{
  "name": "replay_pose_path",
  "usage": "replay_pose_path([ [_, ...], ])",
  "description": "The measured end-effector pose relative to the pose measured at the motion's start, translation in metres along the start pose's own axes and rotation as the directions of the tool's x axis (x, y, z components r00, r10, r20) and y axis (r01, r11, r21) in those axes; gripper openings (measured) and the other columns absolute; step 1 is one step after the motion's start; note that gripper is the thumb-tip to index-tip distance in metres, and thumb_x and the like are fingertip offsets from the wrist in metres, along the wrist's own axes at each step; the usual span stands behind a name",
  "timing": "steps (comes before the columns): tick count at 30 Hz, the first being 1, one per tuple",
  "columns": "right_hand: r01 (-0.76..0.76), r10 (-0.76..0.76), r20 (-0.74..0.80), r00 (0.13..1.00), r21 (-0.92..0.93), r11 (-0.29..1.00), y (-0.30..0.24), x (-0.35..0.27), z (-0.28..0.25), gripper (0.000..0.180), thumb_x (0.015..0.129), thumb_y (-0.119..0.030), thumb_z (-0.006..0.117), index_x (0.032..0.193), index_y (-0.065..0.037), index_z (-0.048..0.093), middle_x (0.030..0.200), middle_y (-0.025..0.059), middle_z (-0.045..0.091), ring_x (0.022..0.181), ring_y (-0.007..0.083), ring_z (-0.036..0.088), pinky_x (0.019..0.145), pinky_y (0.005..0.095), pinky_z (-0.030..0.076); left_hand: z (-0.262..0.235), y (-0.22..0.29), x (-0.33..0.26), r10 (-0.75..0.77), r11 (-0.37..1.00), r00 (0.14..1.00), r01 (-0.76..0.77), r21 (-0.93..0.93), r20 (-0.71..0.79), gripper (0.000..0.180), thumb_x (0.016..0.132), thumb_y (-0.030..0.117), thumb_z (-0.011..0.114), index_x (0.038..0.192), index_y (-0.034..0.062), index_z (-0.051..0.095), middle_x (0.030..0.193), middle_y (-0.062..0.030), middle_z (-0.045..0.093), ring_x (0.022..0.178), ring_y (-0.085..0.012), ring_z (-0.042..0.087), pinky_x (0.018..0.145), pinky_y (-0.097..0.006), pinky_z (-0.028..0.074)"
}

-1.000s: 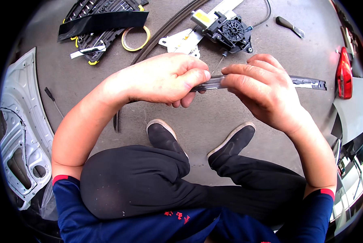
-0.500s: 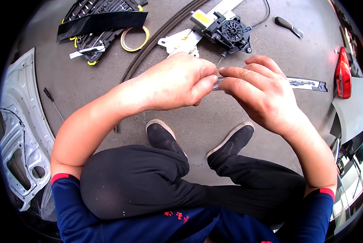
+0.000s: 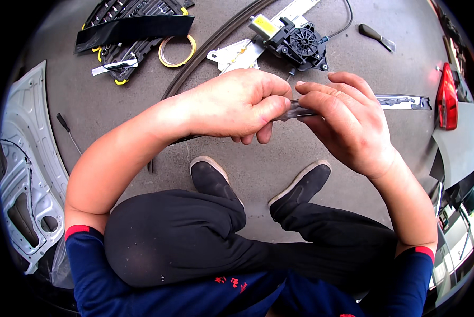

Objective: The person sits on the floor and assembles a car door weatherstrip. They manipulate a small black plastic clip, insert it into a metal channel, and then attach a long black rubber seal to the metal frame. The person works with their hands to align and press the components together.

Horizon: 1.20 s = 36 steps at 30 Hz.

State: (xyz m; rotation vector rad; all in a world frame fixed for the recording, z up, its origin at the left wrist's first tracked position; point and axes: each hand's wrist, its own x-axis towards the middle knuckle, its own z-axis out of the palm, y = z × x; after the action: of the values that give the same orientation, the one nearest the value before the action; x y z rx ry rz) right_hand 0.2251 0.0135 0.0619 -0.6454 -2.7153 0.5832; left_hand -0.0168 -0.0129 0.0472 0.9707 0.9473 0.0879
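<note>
Left hand (image 3: pixel 247 103) pinches strip (image 3: pixel 403 102); right hand's (image 3: pixel 348 121) grip unclear — motor (image 3: pixel 303 43), tape roll (image 3: pixel 174 65) beyond.

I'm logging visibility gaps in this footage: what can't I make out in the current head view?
In the head view:
- Trim strip: one stretch is hidden by the right grip.
- Left grip: palm turned away, out of sight.
- White bracket: lower edge partly behind the left grip.
- Tool case: middle covered by the black panel.
- Curved dark strip: cut off by the top edge.
</note>
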Motion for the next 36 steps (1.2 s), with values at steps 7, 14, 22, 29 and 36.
replay_pose_path([
  [7,0.029,-0.029,0.017,0.999,-0.054,0.998,0.000,-0.001,-0.002,0.018,0.079,-0.014,0.074,0.096,-0.009,0.070,0.108,0.0072,0.075,0.095,0.0229,0.072,0.096,0.0430,0.056,0.007,-0.007,0.005,0.179,0.973,0.976,-0.157,0.169,-0.125,0.027,0.106,0.020,0.048,0.090,0.0024,0.062,0.065,-0.0028,0.066,0.057,-0.0103,0.063,0.057,-0.030,0.051],
  [14,-0.121,0.122,0.091,0.988,-0.012,0.993,-0.005,-0.001,-0.006,0.022,0.080,-0.014,0.080,0.100,-0.010,0.069,0.110,0.0067,0.075,0.100,0.0213,0.072,0.103,0.0457,0.052,0.009,-0.015,0.007,0.318,0.915,0.931,-0.252,0.315,-0.181,0.027,0.104,0.018,0.049,0.091,0.0013,0.066,0.066,-0.0037,0.068,0.065,-0.0144,0.066,0.063,-0.034,0.052],
  [22,-0.174,0.175,-0.003,0.985,0.114,0.978,-0.003,-0.001,-0.015,0.026,0.079,-0.012,0.081,0.102,-0.010,0.069,0.115,0.0062,0.073,0.100,0.0232,0.071,0.101,0.0456,0.052,0.007,-0.005,0.001,0.192,0.967,0.972,-0.164,0.198,-0.134,0.029,0.105,0.019,0.048,0.092,0.0019,0.066,0.071,-0.0021,0.070,0.067,-0.0112,0.062,0.065,-0.032,0.050],
  [29,-0.050,0.052,0.072,0.996,-0.031,0.998,-0.003,-0.005,-0.012,0.030,0.076,-0.007,0.083,0.102,-0.007,0.070,0.113,0.0090,0.072,0.096,0.0281,0.071,0.095,0.0461,0.055,0.010,-0.009,-0.001,0.212,0.967,0.963,-0.181,0.178,-0.168,0.030,0.105,0.020,0.047,0.092,0.0018,0.066,0.070,-0.0021,0.070,0.062,-0.0102,0.059,0.062,-0.031,0.049],
  [36,-0.034,0.040,0.068,0.997,-0.094,0.995,0.001,0.000,-0.011,0.026,0.077,-0.007,0.083,0.101,-0.007,0.071,0.111,0.0098,0.072,0.096,0.0295,0.071,0.093,0.0448,0.057,0.007,0.001,-0.003,0.062,0.998,0.981,-0.062,0.005,-0.186,0.034,0.109,0.024,0.045,0.090,0.0050,0.066,0.072,-0.0031,0.070,0.056,-0.0072,0.056,0.056,-0.026,0.048],
])
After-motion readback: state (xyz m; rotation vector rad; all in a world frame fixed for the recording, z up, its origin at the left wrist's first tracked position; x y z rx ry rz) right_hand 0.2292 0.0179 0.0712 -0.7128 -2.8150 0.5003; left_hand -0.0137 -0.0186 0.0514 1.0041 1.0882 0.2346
